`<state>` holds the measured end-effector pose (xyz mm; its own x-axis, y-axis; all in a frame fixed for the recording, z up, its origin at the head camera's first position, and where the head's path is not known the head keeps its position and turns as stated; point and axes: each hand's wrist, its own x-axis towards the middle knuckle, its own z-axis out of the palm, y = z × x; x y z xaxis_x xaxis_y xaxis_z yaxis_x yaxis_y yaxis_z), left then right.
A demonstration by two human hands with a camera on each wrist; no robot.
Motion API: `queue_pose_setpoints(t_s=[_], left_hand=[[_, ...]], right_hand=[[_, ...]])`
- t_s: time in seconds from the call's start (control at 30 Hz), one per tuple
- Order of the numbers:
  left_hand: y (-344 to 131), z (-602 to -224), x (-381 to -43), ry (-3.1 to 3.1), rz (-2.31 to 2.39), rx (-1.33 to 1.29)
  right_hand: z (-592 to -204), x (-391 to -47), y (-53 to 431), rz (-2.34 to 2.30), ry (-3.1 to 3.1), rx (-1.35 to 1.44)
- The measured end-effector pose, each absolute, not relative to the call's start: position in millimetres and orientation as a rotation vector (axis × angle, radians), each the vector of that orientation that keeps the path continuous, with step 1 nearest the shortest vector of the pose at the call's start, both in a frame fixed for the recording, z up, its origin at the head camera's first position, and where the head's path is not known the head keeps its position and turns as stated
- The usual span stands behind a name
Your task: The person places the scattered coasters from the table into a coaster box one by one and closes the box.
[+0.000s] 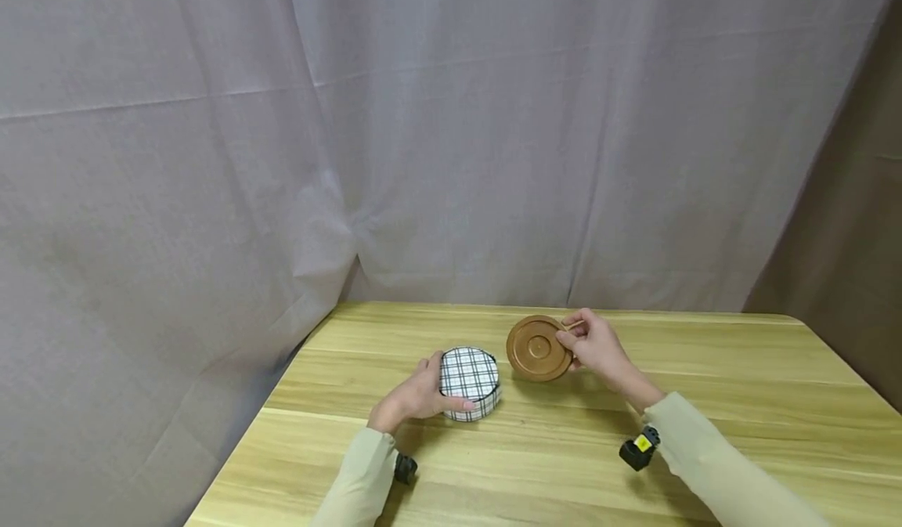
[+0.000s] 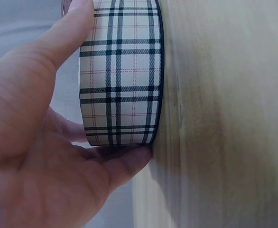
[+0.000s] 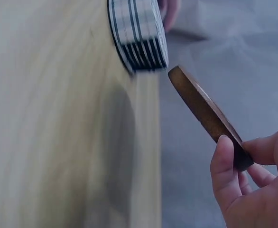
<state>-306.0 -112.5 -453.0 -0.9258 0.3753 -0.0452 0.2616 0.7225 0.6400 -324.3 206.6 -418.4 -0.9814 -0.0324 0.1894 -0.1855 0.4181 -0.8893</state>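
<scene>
A round white case with black plaid lines and dark edging sits on the wooden table. My left hand grips its left side, thumb along the near wall and fingers round the far side. In the left wrist view thin red lines also show on the case's wall. To the right, my right hand pinches the edge of a brown round disc with concentric rings on its face. The right wrist view shows this disc edge-on and tilted, held above the table with its shadow below, close beside the case.
The light wooden table has a rounded far right corner. A grey curtain hangs behind it and along the left side. A black device with a yellow label is worn at the right wrist.
</scene>
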Motion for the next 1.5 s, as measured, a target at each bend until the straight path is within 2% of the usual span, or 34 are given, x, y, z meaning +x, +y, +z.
queue_pose_setpoints(t_s=[0.53, 1.5], left_hand=[[-109.1, -455.9, -308.5, 2.756, 0.988, 0.559], [-116.2, -453.7, -305.9, 2.754, 0.97, 0.607]], right_hand=[[-434.6, -318.5, 139.0, 1.878, -2.422, 0.185], [-442.4, -329.8, 101.3, 1.669, -2.718, 0.177]])
